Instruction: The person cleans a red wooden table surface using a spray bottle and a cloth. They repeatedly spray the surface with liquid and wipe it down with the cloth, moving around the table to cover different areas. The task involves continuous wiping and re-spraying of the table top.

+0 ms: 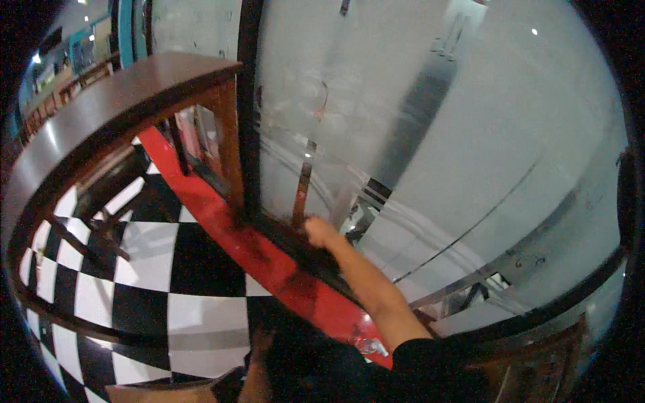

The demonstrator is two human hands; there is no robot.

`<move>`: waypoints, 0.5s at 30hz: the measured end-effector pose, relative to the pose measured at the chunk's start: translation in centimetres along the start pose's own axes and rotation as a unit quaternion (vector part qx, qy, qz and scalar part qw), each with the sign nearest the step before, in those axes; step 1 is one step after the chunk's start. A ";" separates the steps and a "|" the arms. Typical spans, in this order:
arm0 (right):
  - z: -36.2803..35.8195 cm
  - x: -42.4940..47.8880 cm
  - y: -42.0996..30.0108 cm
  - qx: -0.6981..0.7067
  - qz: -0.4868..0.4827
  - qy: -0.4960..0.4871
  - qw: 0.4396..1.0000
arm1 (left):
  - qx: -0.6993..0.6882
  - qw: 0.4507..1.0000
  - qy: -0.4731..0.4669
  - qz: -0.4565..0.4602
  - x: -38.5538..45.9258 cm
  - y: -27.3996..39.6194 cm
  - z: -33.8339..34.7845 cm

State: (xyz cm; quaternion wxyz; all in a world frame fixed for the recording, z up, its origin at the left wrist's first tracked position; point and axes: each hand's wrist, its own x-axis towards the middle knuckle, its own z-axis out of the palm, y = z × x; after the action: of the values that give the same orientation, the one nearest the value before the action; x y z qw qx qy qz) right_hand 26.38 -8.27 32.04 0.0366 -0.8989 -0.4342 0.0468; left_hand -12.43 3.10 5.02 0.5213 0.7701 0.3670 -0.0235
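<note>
My right hand (pixel 318 232) reaches forward with its fingers curled, by the lower edge of a large frosted glass panel (pixel 484 151). Whether it holds anything is hidden by blur and shadow. Just above it, a narrow brown-orange strip (pixel 304 184) shows at the glass; I cannot tell if it is an object or a reflection. Under my right forearm runs a long red ledge (pixel 267 257) along the panel's dark bottom frame. My left hand (pixel 262 340) is low, close to my dark clothing, dim and blurred; its fingers cannot be made out.
A dark wooden counter or tabletop (pixel 101 108) curves along the left, with a wooden side frame (pixel 228 136) against the black glass upright (pixel 250 101). A crumpled clear-and-white item (pixel 372 346) lies on the ledge's near end. Black-and-white checkered floor (pixel 206 322) spreads below.
</note>
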 end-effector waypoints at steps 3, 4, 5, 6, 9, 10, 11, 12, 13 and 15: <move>3.7 -8.1 -10.1 0.321 -0.075 -0.013 0.944 | -0.137 0.990 -0.011 0.027 -4.8 2.4 -2.1; 6.8 -11.0 -9.4 0.287 -0.037 0.063 0.955 | -0.193 0.978 -0.034 0.075 -6.7 6.9 -0.5; 8.1 -14.0 -11.0 0.348 -0.046 0.130 0.927 | -0.245 0.962 -0.042 0.110 -9.0 10.0 -0.5; 7.7 -16.1 -13.1 0.396 -0.044 0.171 0.901 | -0.294 0.945 -0.041 0.137 -11.4 11.8 -0.6; 4.0 -23.4 -17.2 0.514 -0.014 0.199 0.834 | -0.223 0.945 0.000 0.240 -15.8 14.4 -0.6; 2.2 -24.5 -17.6 0.545 0.001 0.200 0.814 | -0.197 0.949 -0.008 0.247 -15.5 14.1 -0.8; 2.1 -26.3 -17.2 0.612 0.019 0.203 0.764 | -0.176 0.951 -0.023 0.253 -16.4 14.2 -0.4; 2.0 -28.1 -17.0 0.674 0.035 0.204 0.709 | -0.159 0.950 -0.047 0.264 -17.5 14.2 -0.1; 1.9 -29.2 -16.4 0.732 0.050 0.206 0.647 | -0.141 0.948 -0.072 0.277 -18.5 15.1 -0.1; 0.8 -32.7 -15.5 0.768 0.047 0.287 0.571 | -0.131 0.948 -0.130 0.258 -21.5 17.2 0.2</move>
State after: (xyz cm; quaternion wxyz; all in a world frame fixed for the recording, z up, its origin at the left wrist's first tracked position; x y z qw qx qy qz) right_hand -6.00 -24.29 34.63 0.8335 -0.5189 -0.1593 0.1037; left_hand -17.92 -11.86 27.42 0.6490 0.7537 0.0845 0.0605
